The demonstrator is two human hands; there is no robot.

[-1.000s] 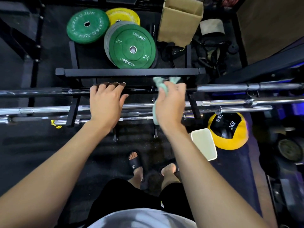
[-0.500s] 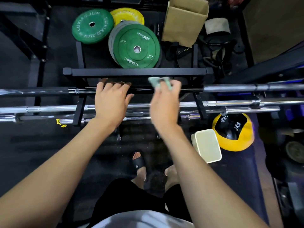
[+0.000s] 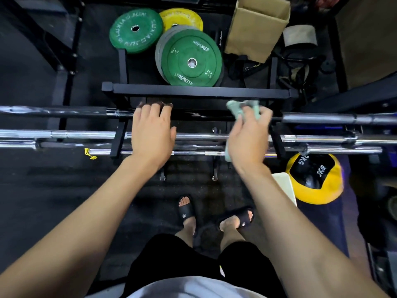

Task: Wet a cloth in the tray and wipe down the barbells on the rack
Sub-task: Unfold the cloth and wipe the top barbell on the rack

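Several barbells lie across a black rack (image 3: 199,91). The farthest is a dark barbell (image 3: 64,112), with chrome barbells (image 3: 86,134) nearer to me. My left hand (image 3: 152,134) grips the dark barbell near its middle, fingers curled over it. My right hand (image 3: 249,136) holds a pale green cloth (image 3: 235,108) wrapped round the same dark barbell, to the right of my left hand; a tail of the cloth hangs below my palm. The white tray (image 3: 283,186) sits on the floor at the right, partly hidden by my right forearm.
Green weight plates (image 3: 191,59) and a yellow one (image 3: 182,18) lean behind the rack. A cardboard box (image 3: 257,29) stands at the back right. A yellow and black medicine ball (image 3: 313,177) lies beside the tray. My sandalled feet (image 3: 187,209) stand on the dark floor.
My right hand has slid the cloth to the right along the dark barbell, after moving left before. My left hand keeps its grip in the same place.
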